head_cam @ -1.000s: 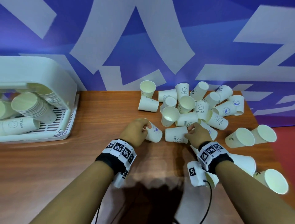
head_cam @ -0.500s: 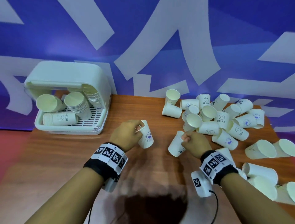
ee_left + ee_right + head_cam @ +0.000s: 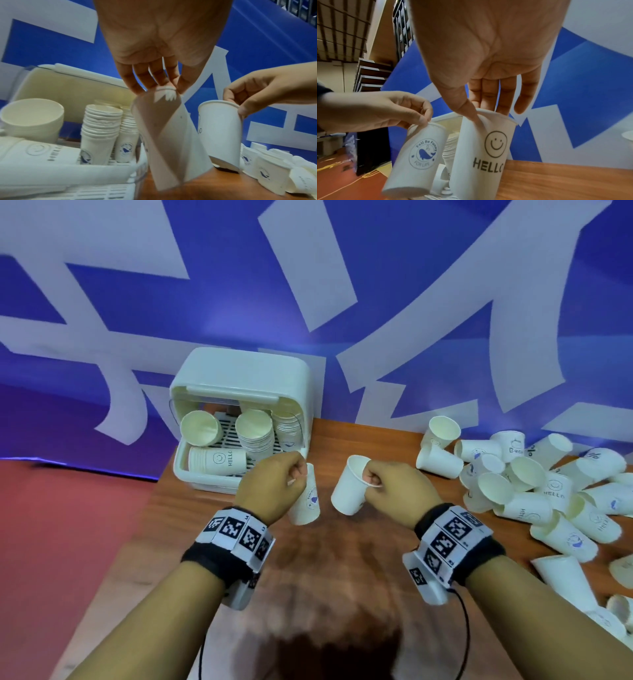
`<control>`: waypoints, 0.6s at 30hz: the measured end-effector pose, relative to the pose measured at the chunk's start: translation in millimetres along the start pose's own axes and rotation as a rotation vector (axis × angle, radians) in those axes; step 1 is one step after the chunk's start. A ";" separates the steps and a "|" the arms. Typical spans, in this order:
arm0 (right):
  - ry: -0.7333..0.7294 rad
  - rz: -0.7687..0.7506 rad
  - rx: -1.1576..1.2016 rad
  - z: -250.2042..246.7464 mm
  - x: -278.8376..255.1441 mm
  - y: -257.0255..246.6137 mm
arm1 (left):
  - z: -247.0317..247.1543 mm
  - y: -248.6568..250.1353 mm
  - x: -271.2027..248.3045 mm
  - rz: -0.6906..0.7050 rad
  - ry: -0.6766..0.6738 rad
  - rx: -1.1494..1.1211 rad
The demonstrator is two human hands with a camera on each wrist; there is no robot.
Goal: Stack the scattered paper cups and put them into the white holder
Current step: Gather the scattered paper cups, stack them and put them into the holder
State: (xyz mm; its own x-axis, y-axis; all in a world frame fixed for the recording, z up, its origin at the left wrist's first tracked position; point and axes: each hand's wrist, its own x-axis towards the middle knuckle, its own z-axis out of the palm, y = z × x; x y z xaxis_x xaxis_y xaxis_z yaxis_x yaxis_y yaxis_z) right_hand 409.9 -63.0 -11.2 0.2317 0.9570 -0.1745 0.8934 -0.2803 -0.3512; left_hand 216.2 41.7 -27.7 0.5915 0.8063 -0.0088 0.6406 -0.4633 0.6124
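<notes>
A white cup (image 3: 418, 157) bears a blue whale emblem, another white cup (image 3: 482, 155) a black smiley and HELLO, against a blue-and-white wall (image 3: 342, 268).

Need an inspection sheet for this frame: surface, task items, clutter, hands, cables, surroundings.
Surface: wooden table, brown, bare between the wrists.
Job's things: white holder at the table's far left, open, with cup stacks inside; loose cups heaped at right.
Clutter: nothing seen.
Hands: left hand pinches the rim of the whale cup; right hand pinches the rim of the HELLO cup; the cups are apart.
Cables: black cable hangs from the right wristband.
Surroundings: blue and white backdrop; red floor at left.
</notes>
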 end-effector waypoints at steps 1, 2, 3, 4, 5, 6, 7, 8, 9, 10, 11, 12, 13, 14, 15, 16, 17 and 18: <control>0.009 -0.010 0.012 1.2 3.4 -7.1 | -8.0 -7.2 0.4 0.009 0.027 -0.001; 0.018 -0.020 0.017 2.5 6.6 -13.7 | -15.6 -14.5 1.5 0.015 0.052 -0.013; 0.028 -0.030 0.018 3.4 9.7 -19.5 | -22.8 -21.1 2.9 0.023 0.075 -0.027; 0.037 -0.039 0.016 4.1 12.6 -24.3 | -28.7 -27.0 5.1 0.038 0.096 -0.039; 0.045 -0.045 0.015 5.1 15.8 -28.4 | -33.6 -31.8 7.7 0.057 0.115 -0.044; 0.052 -0.046 0.015 6.0 18.6 -32.5 | -37.8 -35.5 10.8 0.079 0.131 -0.046; 0.055 -0.041 0.019 7.2 21.3 -35.7 | -40.6 -38.7 14.5 0.095 0.138 -0.044; 0.056 -0.033 0.026 8.4 23.8 -38.4 | -42.6 -41.3 18.6 0.106 0.137 -0.036; 0.057 -0.024 0.034 9.9 26.2 -40.6 | -43.3 -43.3 22.8 0.110 0.127 -0.020; 0.059 -0.014 0.042 11.5 27.9 -42.0 | -42.6 -45.2 26.8 0.118 0.111 0.001; 0.061 -0.004 0.048 12.8 29.6 -43.2 | -40.6 -47.1 30.7 0.135 0.095 0.030; 0.062 0.003 0.049 14.2 31.1 -43.8 | -37.2 -49.4 34.6 0.160 0.082 0.064; 0.063 0.008 0.047 15.3 32.6 -44.0 | -33.1 -51.6 38.3 0.183 0.068 0.098; 0.063 0.014 0.044 16.5 34.1 -43.9 | -28.7 -53.8 41.9 0.199 0.057 0.123; 0.064 0.019 0.041 17.5 35.4 -43.3 | -24.0 -56.2 45.6 0.208 0.046 0.138; 0.066 0.024 0.037 18.5 36.5 -42.3 | -19.2 -58.6 49.5 0.217 0.038 0.149; 0.068 0.027 0.034 19.4 37.5 -41.0 | -14.4 -60.7 53.0 0.230 0.032 0.160; 0.071 0.028 0.034 20.2 38.3 -39.4 | -9.6 -62.3 55.9 0.246 0.027 0.171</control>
State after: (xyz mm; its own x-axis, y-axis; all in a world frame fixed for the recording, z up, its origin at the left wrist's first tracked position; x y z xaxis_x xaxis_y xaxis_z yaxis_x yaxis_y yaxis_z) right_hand 375.8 -16.9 -22.6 0.2846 0.9512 -0.1191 0.8727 -0.3084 -0.3785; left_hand 204.7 119.3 -58.7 0.7273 0.6707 0.1456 0.5542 -0.6990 0.4519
